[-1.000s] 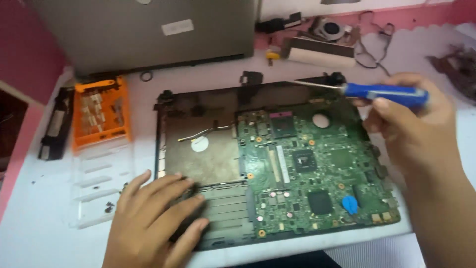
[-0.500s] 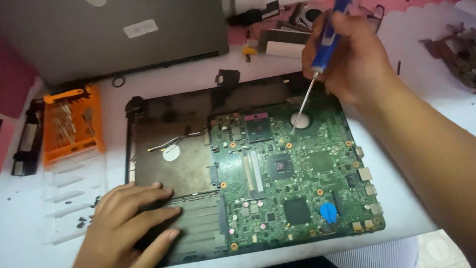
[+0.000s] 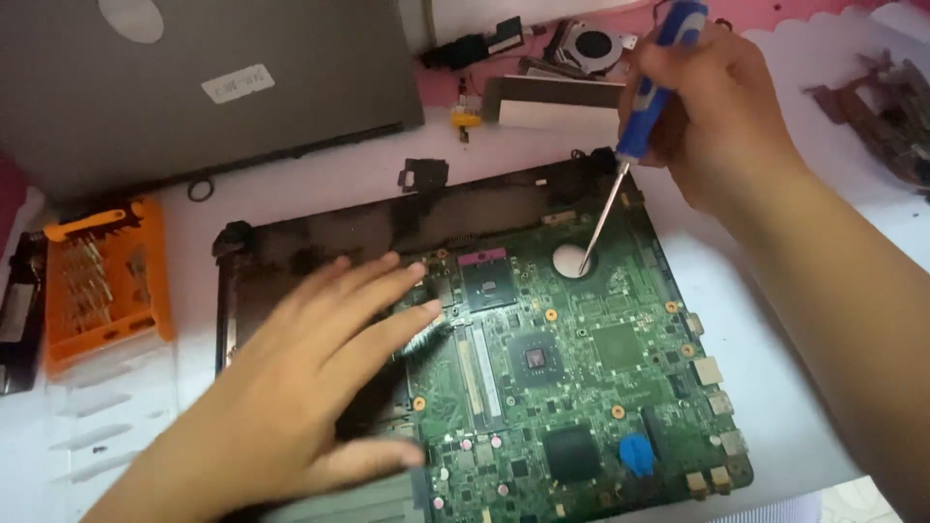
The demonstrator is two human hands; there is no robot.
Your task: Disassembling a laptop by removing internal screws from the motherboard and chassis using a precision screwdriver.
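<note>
Right hand (image 3: 717,107) gripping blue screwdriver (image 3: 651,82), left hand (image 3: 310,387) spread flat, hiding motherboard's (image 3: 591,387) left edge

label: you see one small white rectangular sticker (image 3: 238,83), slightly tilted, on the grey closed laptop lid (image 3: 194,87) at top left | badge: pale oval patch (image 3: 131,17) near that lid's top edge | packages: none | signs: none | lit screens: none

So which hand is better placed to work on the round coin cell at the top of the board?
The right hand: it grips the blue screwdriver, tip already at the coin cell. The left hand lies flat on the motherboard, empty.
</note>
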